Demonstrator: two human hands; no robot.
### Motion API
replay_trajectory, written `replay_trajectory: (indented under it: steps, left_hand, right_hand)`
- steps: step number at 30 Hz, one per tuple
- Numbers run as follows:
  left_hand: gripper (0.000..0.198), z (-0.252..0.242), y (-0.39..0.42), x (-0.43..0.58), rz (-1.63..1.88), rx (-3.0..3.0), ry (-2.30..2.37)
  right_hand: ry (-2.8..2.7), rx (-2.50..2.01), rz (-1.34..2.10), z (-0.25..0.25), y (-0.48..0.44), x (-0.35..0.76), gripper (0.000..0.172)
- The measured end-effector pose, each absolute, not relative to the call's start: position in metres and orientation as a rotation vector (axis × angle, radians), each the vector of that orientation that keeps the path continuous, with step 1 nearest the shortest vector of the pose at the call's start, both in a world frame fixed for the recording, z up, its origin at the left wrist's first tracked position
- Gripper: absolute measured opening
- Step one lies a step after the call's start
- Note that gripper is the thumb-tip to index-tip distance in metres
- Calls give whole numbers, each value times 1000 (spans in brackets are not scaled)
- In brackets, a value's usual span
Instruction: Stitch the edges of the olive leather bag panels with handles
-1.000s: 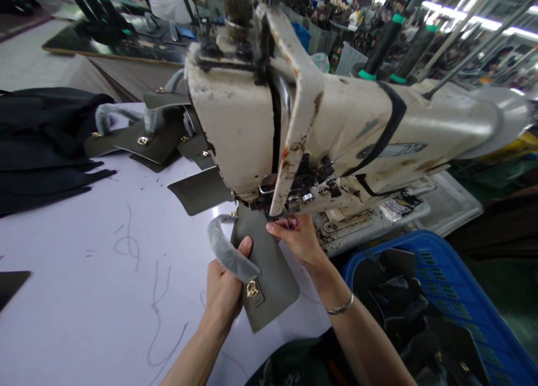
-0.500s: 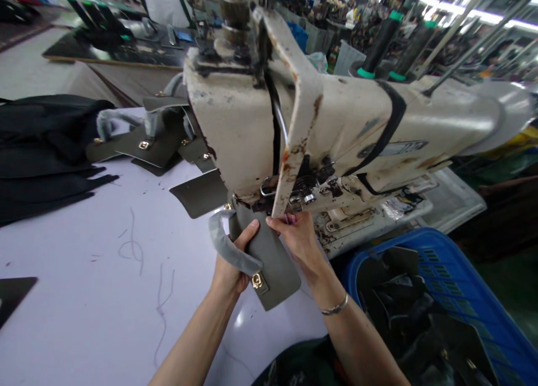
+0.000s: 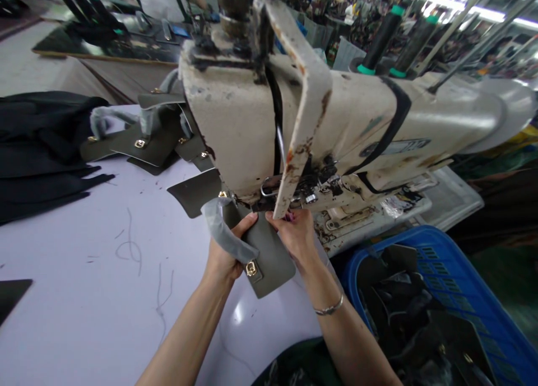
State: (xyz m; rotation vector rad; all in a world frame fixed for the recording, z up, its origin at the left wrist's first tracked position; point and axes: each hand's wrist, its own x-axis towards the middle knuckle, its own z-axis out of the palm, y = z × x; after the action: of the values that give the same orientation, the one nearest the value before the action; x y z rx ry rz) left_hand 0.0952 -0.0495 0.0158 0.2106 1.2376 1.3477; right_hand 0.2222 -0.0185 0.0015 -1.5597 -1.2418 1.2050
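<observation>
An olive-grey leather panel [image 3: 269,257] with a gold clasp [image 3: 251,269] lies on the white table, its far end under the foot of an old cream sewing machine [image 3: 252,111]. My left hand [image 3: 225,251] grips the panel's near side along with a plastic-wrapped strap [image 3: 222,229] that loops over the hand. My right hand [image 3: 294,237] pinches the panel's far edge right at the machine's needle area. The needle itself is hidden behind a chipped metal guard [image 3: 302,106].
A matching panel [image 3: 194,193] sticks out behind the machine, and more strapped panels [image 3: 145,142] lie beyond it. Black leather pieces [image 3: 37,150] are piled at the left. A blue crate [image 3: 403,251] of dark pieces stands at the right. Thread cones [image 3: 380,41] stand behind the machine.
The panel has moved up toward the machine, and both hands have shifted with it. My left hand now sits higher against the strap, closer to my right hand.
</observation>
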Motion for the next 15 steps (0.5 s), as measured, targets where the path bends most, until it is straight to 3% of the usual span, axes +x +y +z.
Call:
replay_trajectory:
  steps: [4,15]
  left_hand:
    - [62,15,-44,87,1332,312,1235]
    - [52,20,-25,59,1157,480,1215]
  right_hand:
    - [-1209,-1569,1215,2,-20,218,40]
    - [-1114,-1438,1276,-6,-23,208,34]
